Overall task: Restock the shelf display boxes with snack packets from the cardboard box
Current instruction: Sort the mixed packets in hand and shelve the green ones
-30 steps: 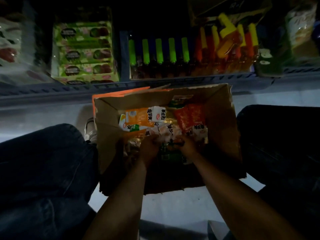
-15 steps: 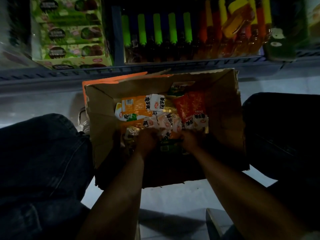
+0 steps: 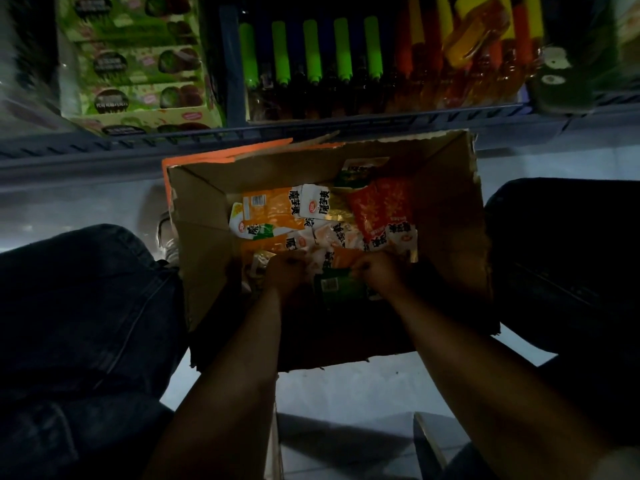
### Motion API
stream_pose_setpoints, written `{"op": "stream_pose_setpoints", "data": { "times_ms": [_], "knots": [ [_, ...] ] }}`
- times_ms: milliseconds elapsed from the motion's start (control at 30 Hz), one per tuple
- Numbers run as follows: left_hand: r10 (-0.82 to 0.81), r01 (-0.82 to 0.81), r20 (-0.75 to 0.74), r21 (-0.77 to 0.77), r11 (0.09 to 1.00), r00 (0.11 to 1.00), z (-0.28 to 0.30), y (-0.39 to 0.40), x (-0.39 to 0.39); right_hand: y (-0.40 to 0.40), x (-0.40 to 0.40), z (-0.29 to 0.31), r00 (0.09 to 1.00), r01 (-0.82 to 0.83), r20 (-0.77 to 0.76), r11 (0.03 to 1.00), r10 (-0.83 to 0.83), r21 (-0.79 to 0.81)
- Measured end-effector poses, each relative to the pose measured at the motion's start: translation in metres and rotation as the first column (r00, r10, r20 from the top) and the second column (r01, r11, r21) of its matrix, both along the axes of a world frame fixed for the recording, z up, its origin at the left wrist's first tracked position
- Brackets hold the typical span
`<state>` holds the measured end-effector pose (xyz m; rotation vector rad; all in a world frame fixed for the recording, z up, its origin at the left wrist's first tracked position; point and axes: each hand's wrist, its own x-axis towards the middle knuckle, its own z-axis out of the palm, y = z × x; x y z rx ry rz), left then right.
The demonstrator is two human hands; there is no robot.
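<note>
An open cardboard box (image 3: 446, 216) stands on the floor between my knees, holding several orange, white and red snack packets (image 3: 273, 213). Both hands are inside it, near its front. My left hand (image 3: 285, 275) grips a bunch of small white and orange packets (image 3: 323, 259). My right hand (image 3: 379, 273) pinches the top edge of a dark green packet (image 3: 337, 287) that lies between the two hands. The scene is dim, so the fingers are hard to make out. A green display box (image 3: 138, 64) stands on the shelf at the upper left.
The shelf rail (image 3: 311, 131) runs just beyond the box. Behind it stand green-capped bottles (image 3: 311, 53) and orange and yellow ones (image 3: 460, 53). My knees in dark jeans (image 3: 79, 306) flank the box. Another cardboard edge (image 3: 427, 441) shows at the bottom.
The view has tilted down, so the shelf sits higher in the frame. Both hands stayed in the box's front part, working among the packets; the green packet now shows between them.
</note>
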<state>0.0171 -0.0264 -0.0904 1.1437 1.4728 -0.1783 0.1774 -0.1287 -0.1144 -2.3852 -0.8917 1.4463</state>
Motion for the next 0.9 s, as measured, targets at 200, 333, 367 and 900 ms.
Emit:
{"op": "stream_pose_setpoints", "data": {
  "times_ms": [200, 333, 367, 900],
  "knots": [
    [0.132, -0.135, -0.039, -0.083, 0.987, 0.99, 0.012, 0.028, 0.005, 0.024, 0.018, 0.031, 0.984, 0.153, -0.09, 0.988, -0.153, -0.004],
    [0.327, -0.314, 0.097, -0.13, 0.94, 0.94, 0.033, 0.039, 0.003, 0.035, 0.031, 0.053, 0.973, 0.209, -0.105, 0.977, -0.205, 0.032],
    [0.332, -0.317, 0.134, -0.119, 0.941, 0.934, 0.038, 0.042, 0.002, 0.039, 0.033, 0.062, 0.975, 0.2, -0.11, 0.979, -0.194, 0.043],
    [0.203, -0.309, 0.593, 0.081, 0.948, 0.779, 0.255, 0.065, 0.006, 0.072, 0.059, 0.292, 0.984, 0.155, -0.148, 0.896, -0.102, 0.415]
  ]
}}
